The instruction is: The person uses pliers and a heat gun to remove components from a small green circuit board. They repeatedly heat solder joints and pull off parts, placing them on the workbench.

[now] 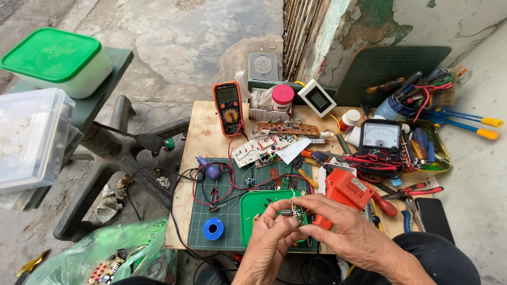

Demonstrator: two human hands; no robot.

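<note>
Circuit board (299, 214), small, green, we pinch between left hand (272, 237) and right hand (346, 229), both closed on it, above green tray (252, 207) at table's (203, 132) near edge.

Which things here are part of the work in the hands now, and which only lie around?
In hand:
left hand
right hand
small circuit board
orange soldering gun
green tray

Lying about:
orange multimeter
analog meter
blue solder spool
pliers
green-lidded box
</note>
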